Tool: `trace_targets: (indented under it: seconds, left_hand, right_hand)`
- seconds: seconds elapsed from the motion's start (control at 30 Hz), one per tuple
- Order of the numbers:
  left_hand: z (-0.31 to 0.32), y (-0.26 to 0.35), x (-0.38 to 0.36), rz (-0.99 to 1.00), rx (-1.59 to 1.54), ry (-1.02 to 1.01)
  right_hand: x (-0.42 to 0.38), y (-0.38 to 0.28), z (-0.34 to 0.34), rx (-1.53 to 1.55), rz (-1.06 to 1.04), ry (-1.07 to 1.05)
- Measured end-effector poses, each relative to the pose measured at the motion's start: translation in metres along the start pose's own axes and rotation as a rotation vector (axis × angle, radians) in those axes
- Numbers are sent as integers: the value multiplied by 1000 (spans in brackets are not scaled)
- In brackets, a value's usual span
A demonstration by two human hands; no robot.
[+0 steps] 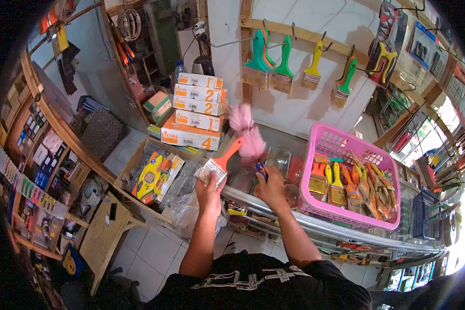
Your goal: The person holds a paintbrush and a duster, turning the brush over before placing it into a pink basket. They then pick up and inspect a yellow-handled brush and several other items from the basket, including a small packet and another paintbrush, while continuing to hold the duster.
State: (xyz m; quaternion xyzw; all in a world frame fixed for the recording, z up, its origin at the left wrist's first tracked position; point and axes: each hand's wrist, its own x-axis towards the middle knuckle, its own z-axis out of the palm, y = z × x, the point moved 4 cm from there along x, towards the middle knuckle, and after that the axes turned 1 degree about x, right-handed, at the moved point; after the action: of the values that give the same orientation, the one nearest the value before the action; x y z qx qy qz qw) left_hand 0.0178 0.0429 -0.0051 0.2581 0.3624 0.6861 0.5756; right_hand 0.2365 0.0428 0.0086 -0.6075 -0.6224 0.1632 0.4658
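Observation:
My left hand is closed on the bristle end of a paintbrush, whose orange handle points up and to the right. In my right hand is the dark blue handle of a duster with pink fluffy feathers. The pink head lies close beside the orange handle, overlapping its tip in this view. To the right of my right hand stands a pink plastic basket. It holds many paintbrushes with yellow, orange and green handles.
A stack of white and orange boxes stands behind my left hand. Several paintbrushes hang from hooks on the wooden rail. A glass counter runs under the basket. At left are a colourful package and a wooden stool.

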Motion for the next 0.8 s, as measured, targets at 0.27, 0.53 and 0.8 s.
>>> trace_targets:
  seconds: [0.27,0.53,0.8]
  left_hand:
    - [1,19,-4,-4,-46,-33]
    - [31,45,-3,3,-92,3]
    - [77,66,13,-50,-272,-358]
  right_hand:
    - [5,-11,11,-352,-38,-75]
    - [5,-101,-29,-275,-358,-305]
    - [25,-189,-109,-295,-360,-479]
